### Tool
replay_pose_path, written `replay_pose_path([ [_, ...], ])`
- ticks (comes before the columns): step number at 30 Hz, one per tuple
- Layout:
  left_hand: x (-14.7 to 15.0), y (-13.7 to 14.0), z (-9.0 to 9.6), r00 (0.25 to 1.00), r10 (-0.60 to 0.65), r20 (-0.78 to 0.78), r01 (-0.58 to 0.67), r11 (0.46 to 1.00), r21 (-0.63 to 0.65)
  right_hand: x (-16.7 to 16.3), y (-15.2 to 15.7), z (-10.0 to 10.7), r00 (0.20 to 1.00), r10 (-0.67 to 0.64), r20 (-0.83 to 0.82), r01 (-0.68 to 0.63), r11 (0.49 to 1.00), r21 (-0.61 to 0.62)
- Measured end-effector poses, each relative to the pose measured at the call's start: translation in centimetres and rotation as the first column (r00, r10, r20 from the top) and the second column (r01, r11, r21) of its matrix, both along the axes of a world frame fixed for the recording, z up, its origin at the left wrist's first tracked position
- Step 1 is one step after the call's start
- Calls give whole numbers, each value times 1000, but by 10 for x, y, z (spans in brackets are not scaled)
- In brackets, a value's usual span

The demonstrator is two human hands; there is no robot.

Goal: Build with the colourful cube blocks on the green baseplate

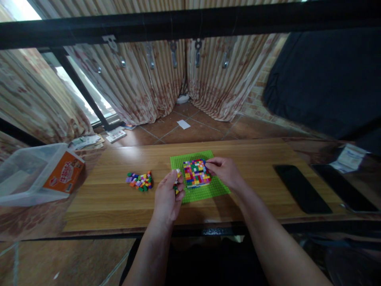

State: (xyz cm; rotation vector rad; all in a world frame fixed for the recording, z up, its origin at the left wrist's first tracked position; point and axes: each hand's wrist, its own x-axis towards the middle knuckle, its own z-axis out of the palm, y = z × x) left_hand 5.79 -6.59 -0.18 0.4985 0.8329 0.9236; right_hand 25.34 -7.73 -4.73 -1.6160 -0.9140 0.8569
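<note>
A green studded baseplate (218, 192) lies on the wooden table, bearing a low block of many-coloured toy bricks (196, 174). My left hand (169, 190) is curled beside the plate's left edge, closed around several small toy bricks (177, 186) that show white, yellow and green between the fingers. At the block's far right corner my right hand (224, 171) is closed in a pinch. Its fingertips touch the corner near a blue brick; whether they grip a brick there is too small to tell. Left of my left hand lies a loose heap of coloured bricks (140, 181).
A clear plastic box (32, 171) with an orange label stands at the table's left end. Two dark flat devices, a near one (300, 188) and a farther one (345, 186), lie at the right. A dark metal bar (190, 24) crosses above, with hooks hanging below it.
</note>
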Motion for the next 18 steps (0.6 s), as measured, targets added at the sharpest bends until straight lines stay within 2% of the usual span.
replay_pose_path([
  [9, 2, 1, -4, 1000, -9, -9, 9, 1000, -13, -3, 2, -6, 1000, -25, 14, 25, 1000, -8],
  [18, 8, -4, -8, 998, -57, -34, 56, 998, -26, -1, 1, -11, 986, -34, 165, 36, 999, -12],
])
